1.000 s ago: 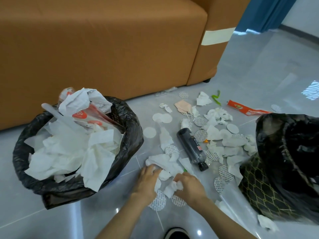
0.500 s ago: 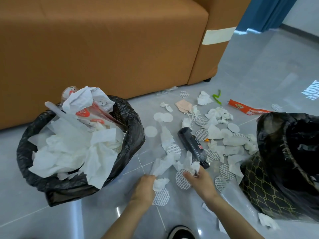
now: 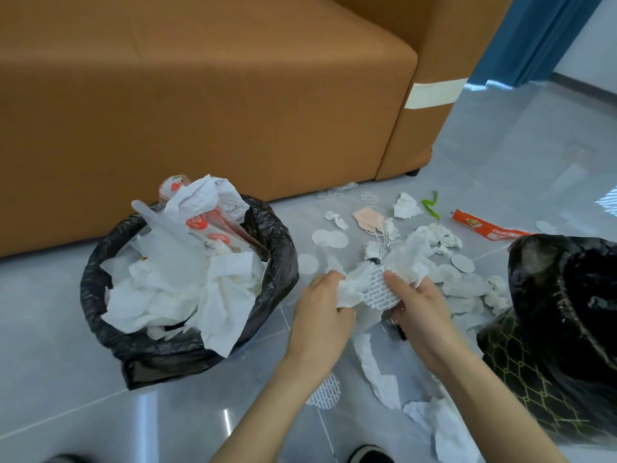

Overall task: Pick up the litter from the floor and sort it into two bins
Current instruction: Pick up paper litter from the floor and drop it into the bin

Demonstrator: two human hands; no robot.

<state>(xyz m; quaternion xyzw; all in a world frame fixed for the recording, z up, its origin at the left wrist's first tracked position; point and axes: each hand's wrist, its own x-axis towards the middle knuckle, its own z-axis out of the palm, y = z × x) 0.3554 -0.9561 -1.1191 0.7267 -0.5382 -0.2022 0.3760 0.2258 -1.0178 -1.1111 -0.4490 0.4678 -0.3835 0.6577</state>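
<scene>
My left hand point(image 3: 322, 309) and my right hand point(image 3: 417, 312) are raised above the floor, together gripping a bundle of white tissues point(image 3: 405, 259) and a round patterned pad point(image 3: 380, 290). To the left stands a black-lined bin point(image 3: 100, 292) heaped with tissues and wrappers. A second black-lined bin point(image 3: 564, 315) stands at the right edge. Several tissues, round pads point(image 3: 329, 238), a pink face mask point(image 3: 369, 218), a green scrap point(image 3: 430, 207) and an orange wrapper point(image 3: 484, 228) lie scattered on the floor. The dark bottle is almost wholly hidden behind my hands.
An orange sofa point(image 3: 233, 95) fills the back, with blue curtains point(image 3: 541, 38) at the upper right. Torn tissue point(image 3: 380, 372) and a patterned pad point(image 3: 325, 390) lie near my forearms. A dark shoe tip point(image 3: 370, 456) shows at the bottom edge.
Both hands gathered tissues and a round pad from the floor and lifted them upward, coming together in front of the bottle. The view moved closer.
</scene>
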